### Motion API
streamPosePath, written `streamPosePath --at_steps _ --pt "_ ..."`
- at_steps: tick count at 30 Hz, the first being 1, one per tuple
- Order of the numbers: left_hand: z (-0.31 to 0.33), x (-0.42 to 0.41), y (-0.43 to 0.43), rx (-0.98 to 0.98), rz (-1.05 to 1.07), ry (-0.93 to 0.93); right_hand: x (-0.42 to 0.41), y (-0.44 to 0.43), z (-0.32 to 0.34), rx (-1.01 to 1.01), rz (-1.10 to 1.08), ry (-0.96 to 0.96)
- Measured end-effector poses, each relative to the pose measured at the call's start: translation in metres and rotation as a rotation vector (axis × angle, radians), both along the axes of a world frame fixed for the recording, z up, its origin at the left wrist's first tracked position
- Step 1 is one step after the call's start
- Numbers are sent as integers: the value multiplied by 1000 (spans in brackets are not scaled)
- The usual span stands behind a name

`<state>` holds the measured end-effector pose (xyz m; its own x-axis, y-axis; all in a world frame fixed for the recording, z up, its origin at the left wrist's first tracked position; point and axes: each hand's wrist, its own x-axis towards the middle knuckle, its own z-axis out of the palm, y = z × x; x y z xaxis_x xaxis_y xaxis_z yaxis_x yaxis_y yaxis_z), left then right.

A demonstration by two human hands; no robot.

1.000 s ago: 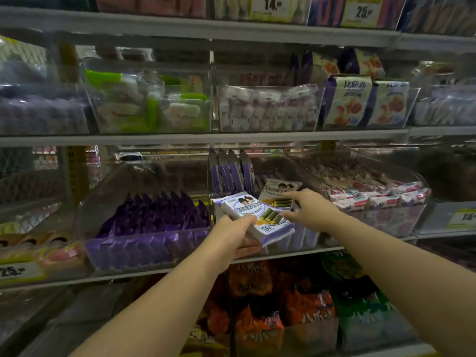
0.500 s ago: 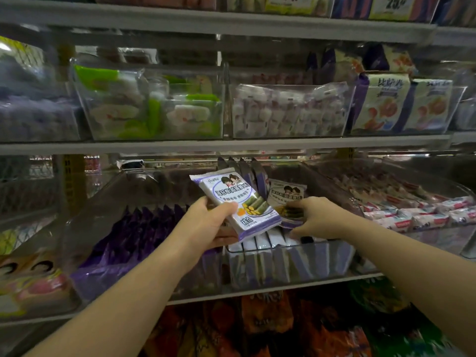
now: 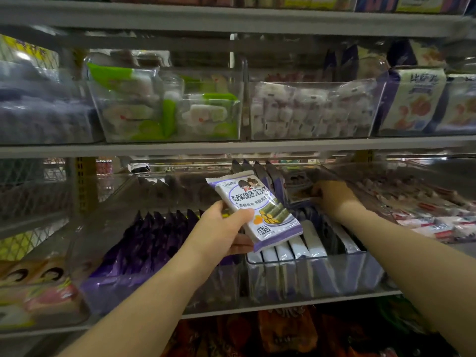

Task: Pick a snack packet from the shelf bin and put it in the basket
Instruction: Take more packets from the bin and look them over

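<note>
My left hand (image 3: 223,229) grips a white and purple snack packet (image 3: 257,207) by its lower left edge, tilted, in front of the clear shelf bin (image 3: 309,258). That bin holds several more of the same packets standing on edge. My right hand (image 3: 332,198) reaches deep into the bin and its fingers hold a second packet (image 3: 298,186) near the back. No basket is in view.
A bin of dark purple packets (image 3: 154,240) sits to the left, a bin of red and white packets (image 3: 425,215) to the right. The upper shelf (image 3: 231,146) carries more clear bins. Orange bags (image 3: 283,331) fill the shelf below.
My left hand has lifted its packet up and a little to the right. My right hand has pushed the second packet further back into the bin.
</note>
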<state>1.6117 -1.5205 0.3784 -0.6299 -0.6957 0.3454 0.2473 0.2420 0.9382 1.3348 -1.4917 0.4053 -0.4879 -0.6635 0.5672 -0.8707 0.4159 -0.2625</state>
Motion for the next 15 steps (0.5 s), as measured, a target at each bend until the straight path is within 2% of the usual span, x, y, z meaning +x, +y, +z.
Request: streamPosePath --at_steps 2,6,10,15 --pt "0 0 -1 -9 -2 -7 -3 -5 -5 -20 -11 33" --pt "0 1 -3 -25 -4 -22 -9 1 -7 86 36 34" --pt "1 0 -2 -26 2 -5 -6 13 -5 88 99 41" --pt "0 1 0 -25 11 -9 2 22 2 191 102 21"
